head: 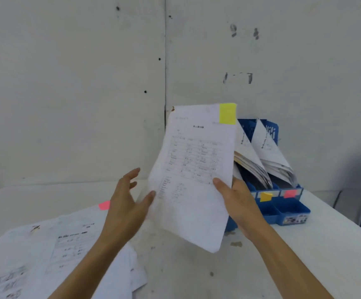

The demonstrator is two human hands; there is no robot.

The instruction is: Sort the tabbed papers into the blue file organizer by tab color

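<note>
Now the right hand (pixel 237 203) is pinching a sheet of paper (pixel 192 169) by its right edge, thumb on the front, and holding it up in the middle of the frame. Its long axis is running nearly upright, with the yellow tab (pixel 227 113) at the top right corner. The left hand (pixel 128 203) is hovering spread at the sheet's left edge, thumb about touching it, gripping nothing. The blue organizer (pixel 291 210) is standing right of centre, just behind the sheet and nearer the right hand. The slot with the yellow label (pixel 265 196) is sitting left of the one with the pink label (pixel 290 193). More papers (pixel 67 251) are lying at lower left.
</note>
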